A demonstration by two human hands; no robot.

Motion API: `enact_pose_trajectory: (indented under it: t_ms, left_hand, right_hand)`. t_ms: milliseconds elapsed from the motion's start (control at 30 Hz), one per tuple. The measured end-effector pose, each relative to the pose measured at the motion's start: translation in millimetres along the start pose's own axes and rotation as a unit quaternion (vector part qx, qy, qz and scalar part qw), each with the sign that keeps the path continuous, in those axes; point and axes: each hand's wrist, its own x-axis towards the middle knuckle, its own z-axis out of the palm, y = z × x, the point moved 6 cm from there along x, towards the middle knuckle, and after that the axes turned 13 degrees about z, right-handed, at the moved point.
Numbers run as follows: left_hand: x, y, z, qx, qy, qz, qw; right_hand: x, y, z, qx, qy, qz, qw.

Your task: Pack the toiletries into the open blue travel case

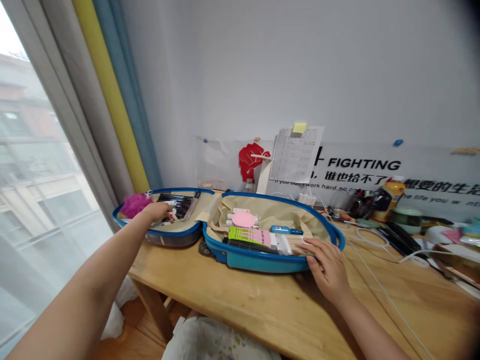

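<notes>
A small blue suitcase (247,261) lies opened flat on the wooden desk, its two halves side by side. My left hand (158,212) reaches into the left half, closed around a small white item with red marks (172,215); its exact kind is unclear. A purple bath puff (135,204) and a clear case of dark tools (183,205) lie beside it. My right hand (330,262) rests at the right half's front rim, fingers stretched over a pack of cotton swabs (296,245). Nearby are a green-and-pink packet (249,236), a pink round thing (243,219) and a blue bottle (286,230).
White cables (375,240) run along the desk (262,305) right of the suitcase. Farther right stand an orange bottle (390,197), a green jar (407,220) and other clutter. A stand with a clipped paper (296,155) is behind. Curtains (108,100) and a window are left.
</notes>
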Motion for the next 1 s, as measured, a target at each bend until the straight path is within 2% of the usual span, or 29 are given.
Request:
enact_pose_trajectory:
  t_ms: [167,333,433,500,567,600,733,800,900,1000]
  left_hand:
    - [-17,-10,-20.7,-0.021,0.094,-0.030,0.995]
    - [-28,-22,-51.1,-0.052,0.228,-0.098,0.967]
    - [-19,-12,-72.6,-0.086,0.304,-0.101,0.944]
    - [-8,8,-89.8,-0.158,0.368,-0.066,0.914]
    - [6,39,-106.5,-0.243,0.410,-0.003,0.879]
    - [15,59,-113.4,-0.271,0.407,0.032,0.872]
    - [54,158,-125.9,-0.299,0.316,0.167,0.885]
    - [73,211,-121.3,-0.302,0.263,0.228,0.887]
    - [100,285,-101.9,-0.307,0.192,0.305,0.881]
    - [127,343,-74.3,-0.299,0.137,0.348,0.878]
  right_hand:
    - [0,0,0,0.000,-0.002,0.003,1.000]
    - [2,-2,-1,0.001,-0.008,0.005,1.000]
    - [2,-2,-1,0.004,-0.009,0.006,1.000]
    - [1,-2,-1,0.006,-0.006,0.006,1.000]
    - [1,-2,-1,0.008,-0.003,0.006,1.000]
    - [0,-1,-1,0.009,-0.002,0.005,1.000]
    - [-1,-1,0,0.010,-0.009,0.008,1.000]
    - [-1,-1,0,0.011,-0.011,0.013,1.000]
    - [-1,-1,-1,0.013,-0.018,0.024,0.999]
    - [-1,-3,-3,0.017,-0.025,0.019,0.999]
